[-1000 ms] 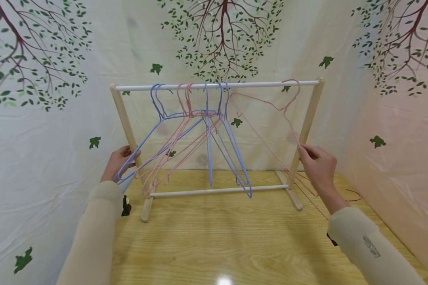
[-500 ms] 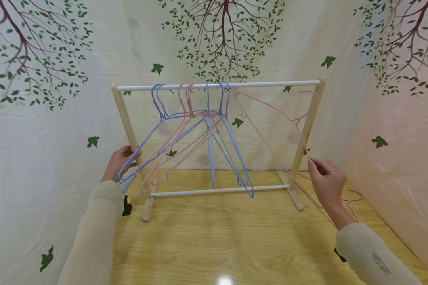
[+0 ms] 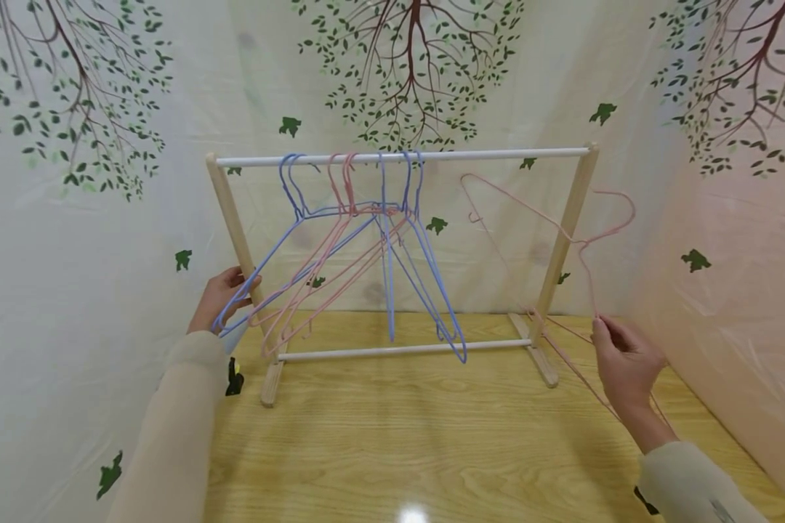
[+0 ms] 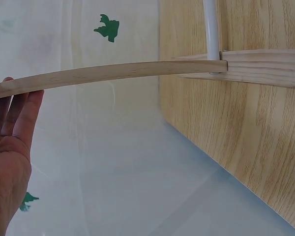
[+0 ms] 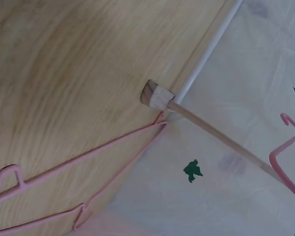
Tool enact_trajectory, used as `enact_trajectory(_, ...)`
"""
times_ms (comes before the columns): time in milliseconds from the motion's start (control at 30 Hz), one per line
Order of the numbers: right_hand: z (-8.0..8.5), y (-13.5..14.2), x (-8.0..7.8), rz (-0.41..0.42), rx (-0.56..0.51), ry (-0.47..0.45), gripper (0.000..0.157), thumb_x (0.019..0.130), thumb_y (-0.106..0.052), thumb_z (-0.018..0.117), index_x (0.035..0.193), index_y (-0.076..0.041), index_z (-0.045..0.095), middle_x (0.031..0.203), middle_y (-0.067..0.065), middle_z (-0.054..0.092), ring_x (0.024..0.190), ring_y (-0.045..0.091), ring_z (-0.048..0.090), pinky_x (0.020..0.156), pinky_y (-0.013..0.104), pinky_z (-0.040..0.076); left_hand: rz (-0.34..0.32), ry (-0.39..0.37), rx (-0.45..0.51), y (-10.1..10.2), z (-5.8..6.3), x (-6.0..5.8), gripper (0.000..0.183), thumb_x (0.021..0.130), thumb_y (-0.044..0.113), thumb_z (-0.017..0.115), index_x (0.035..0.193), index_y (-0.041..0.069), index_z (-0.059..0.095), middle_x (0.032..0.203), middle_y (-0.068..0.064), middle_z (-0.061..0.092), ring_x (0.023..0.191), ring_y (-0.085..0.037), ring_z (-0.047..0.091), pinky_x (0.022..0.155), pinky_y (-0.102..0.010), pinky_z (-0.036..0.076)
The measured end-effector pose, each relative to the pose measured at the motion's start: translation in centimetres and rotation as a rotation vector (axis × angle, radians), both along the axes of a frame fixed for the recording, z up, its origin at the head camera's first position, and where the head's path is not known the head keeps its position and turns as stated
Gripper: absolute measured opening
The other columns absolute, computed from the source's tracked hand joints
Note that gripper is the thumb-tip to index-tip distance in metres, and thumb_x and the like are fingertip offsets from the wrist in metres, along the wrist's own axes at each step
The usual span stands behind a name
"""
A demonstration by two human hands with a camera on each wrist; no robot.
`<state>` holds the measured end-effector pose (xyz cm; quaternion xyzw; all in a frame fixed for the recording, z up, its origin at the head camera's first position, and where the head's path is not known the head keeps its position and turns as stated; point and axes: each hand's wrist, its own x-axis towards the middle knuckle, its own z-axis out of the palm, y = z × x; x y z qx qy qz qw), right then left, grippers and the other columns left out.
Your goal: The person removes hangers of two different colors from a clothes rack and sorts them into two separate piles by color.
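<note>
My right hand [image 3: 631,363] pinches a pink clothes hanger [image 3: 520,205] by one sloping arm. The hanger is tilted, its hook to the right of the rack, apart from the top rail. One end of it shows at the right edge of the right wrist view. My left hand [image 3: 225,294] holds the left wooden post of the clothes rack [image 4: 103,73]; in the left wrist view its fingers reach behind the post. Several blue hangers [image 3: 440,290] and pink hangers [image 3: 333,192] hang from the white top rail [image 3: 490,155], bunched left and centre.
More pink hangers [image 5: 98,147] lie on the wooden table [image 3: 392,443] beside the rack's right foot [image 3: 541,359]. A white lower bar [image 3: 399,351] joins the feet. Printed sheets [image 3: 726,218] stand behind and at both sides. A small black object [image 3: 234,378] sits near the left sleeve.
My right hand has moved right and down with the pink hanger. Its hook has come away from the top rail's right end, past the right post. My left hand stays at the left post.
</note>
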<state>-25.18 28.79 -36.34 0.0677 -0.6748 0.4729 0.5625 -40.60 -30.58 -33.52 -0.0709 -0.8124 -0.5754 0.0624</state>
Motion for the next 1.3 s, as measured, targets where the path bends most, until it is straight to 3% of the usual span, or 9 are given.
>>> enact_trajectory(133, -0.8, 0.6, 0.3, -0.014, -0.035, 0.072, 0.009, 0.083, 0.011, 0.069, 0.086, 0.019, 0.071, 0.076, -0.016, 0.068, 0.064, -0.007, 0.061, 0.062, 0.005, 0.047, -0.001, 0.000, -0.005, 0.0, 0.0, 0.0, 0.063, 0.103, 0.020, 0.055, 0.153, -0.006, 0.027, 0.146, -0.034, 0.039, 0.126, -0.040, 0.049, 0.103, -0.050, 0.045)
enact_trajectory(367, -2.0, 2.2, 0.9, -0.022, -0.099, 0.124, 0.012, 0.083, 0.009, 0.070, 0.085, 0.021, 0.070, 0.075, -0.012, 0.069, 0.065, -0.005, 0.062, 0.062, 0.006, 0.048, -0.013, -0.016, -0.001, 1.2, 2.0, 2.1, 0.063, 0.103, 0.017, 0.054, 0.152, -0.010, 0.025, 0.146, -0.036, 0.037, 0.131, -0.050, 0.040, 0.102, -0.047, 0.046)
enact_trajectory(600, -2.8, 4.1, 1.6, -0.049, -0.144, 0.141, 0.016, 0.082, 0.006, 0.071, 0.084, 0.022, 0.069, 0.074, -0.010, 0.070, 0.063, -0.004, 0.063, 0.061, 0.006, 0.048, 0.006, -0.014, -0.024, -0.1, 0.2, -0.1, 0.066, 0.103, 0.024, 0.056, 0.154, -0.005, 0.027, 0.148, -0.033, 0.038, 0.130, -0.046, 0.043, 0.097, -0.037, 0.052)
enact_trajectory(767, -2.4, 4.3, 2.8, -0.062, -0.172, 0.173, 0.011, 0.082, 0.008, 0.069, 0.082, 0.019, 0.071, 0.072, -0.007, 0.071, 0.062, -0.003, 0.063, 0.061, 0.007, 0.048, 0.008, -0.015, -0.024, -0.4, 0.0, -0.4, 0.067, 0.102, 0.025, 0.057, 0.154, -0.004, 0.026, 0.148, -0.032, 0.038, 0.130, -0.045, 0.044, 0.092, -0.030, 0.054)
enact_trajectory(933, -2.7, 4.9, 3.4, -0.080, -0.212, 0.218, 0.007, 0.080, 0.013, 0.067, 0.081, 0.018, 0.072, 0.072, -0.007, 0.071, 0.063, -0.002, 0.064, 0.061, 0.006, 0.048, 0.002, -0.008, -0.015, -0.3, 0.0, -0.3, 0.066, 0.102, 0.023, 0.057, 0.154, -0.004, 0.027, 0.147, -0.032, 0.039, 0.130, -0.045, 0.044, 0.097, -0.037, 0.051)
enact_trajectory(1300, -3.6, 7.3, 3.6, -0.033, -0.333, 0.346, 0.011, 0.078, 0.014, 0.067, 0.079, 0.025, 0.067, 0.067, 0.005, 0.070, 0.058, 0.005, 0.064, 0.058, 0.010, 0.050, 0.002, -0.016, -0.003, -0.1, 0.1, -0.1, 0.064, 0.103, 0.021, 0.056, 0.154, -0.003, 0.027, 0.146, -0.031, 0.041, 0.129, -0.045, 0.044, 0.104, -0.053, 0.042)
